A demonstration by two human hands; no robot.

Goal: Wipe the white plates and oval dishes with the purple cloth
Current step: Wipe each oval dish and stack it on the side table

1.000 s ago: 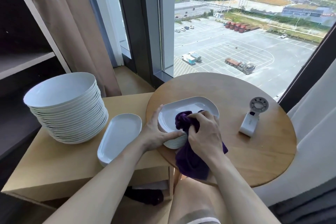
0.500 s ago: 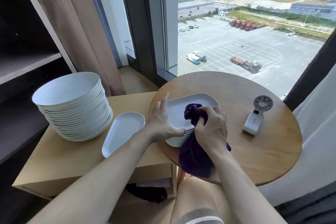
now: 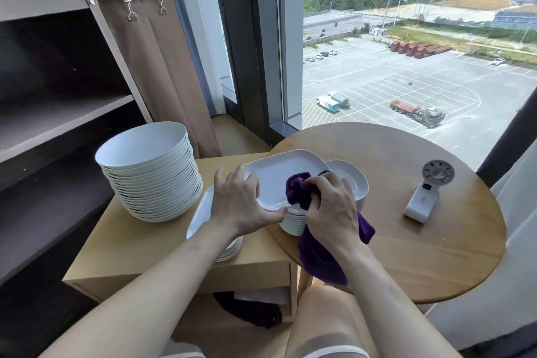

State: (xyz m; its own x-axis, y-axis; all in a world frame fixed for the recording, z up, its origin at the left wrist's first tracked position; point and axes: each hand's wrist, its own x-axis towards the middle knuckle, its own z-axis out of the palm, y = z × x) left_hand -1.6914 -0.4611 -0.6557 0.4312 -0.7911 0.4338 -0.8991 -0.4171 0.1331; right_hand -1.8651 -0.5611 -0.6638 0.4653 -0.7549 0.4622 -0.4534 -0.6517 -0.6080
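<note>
The left grip and the right grip are bare hands on long bare arms. At the bottom of the frame the person wears grey-brown shorts with a white stripe along the edge.

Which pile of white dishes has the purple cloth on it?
The pile of white oval dishes on the round wooden table: the right hand holds the purple cloth on its top dish, unlike the tall plate stack.

A round wooden table stands at the right, with a small white fan lying on its right side. A low square table adjoins it on the left. Far left are dark shelves and a brown curtain. The window shows parked trucks.
</note>
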